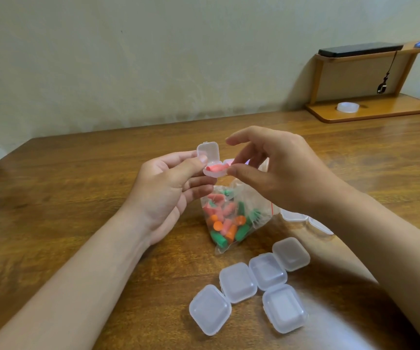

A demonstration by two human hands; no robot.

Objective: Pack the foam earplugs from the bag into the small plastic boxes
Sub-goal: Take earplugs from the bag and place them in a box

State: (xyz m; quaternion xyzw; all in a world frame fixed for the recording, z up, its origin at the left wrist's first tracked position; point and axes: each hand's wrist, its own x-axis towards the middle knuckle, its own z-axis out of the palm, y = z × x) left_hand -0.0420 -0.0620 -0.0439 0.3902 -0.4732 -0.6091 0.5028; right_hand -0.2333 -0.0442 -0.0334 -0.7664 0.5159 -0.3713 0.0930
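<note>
My left hand [171, 188] grips a small clear plastic box [210, 160] above the table, its hinged lid standing open. Pink foam earplugs [216, 168] lie inside the box. My right hand [277, 173] hovers at the box's right side, its thumb tip touching the rim and its fingers spread loosely above. Below the hands lies a clear zip bag [231, 218] holding several pink, orange and green earplugs. Several closed clear boxes [252, 284] sit in a cluster on the table near me.
More clear boxes [305, 218] show partly under my right forearm. A wooden desk shelf [370, 109] at the back right carries a roll of tape [348, 107], with a black flat object [360, 49] on top. The wall runs along the table's far edge.
</note>
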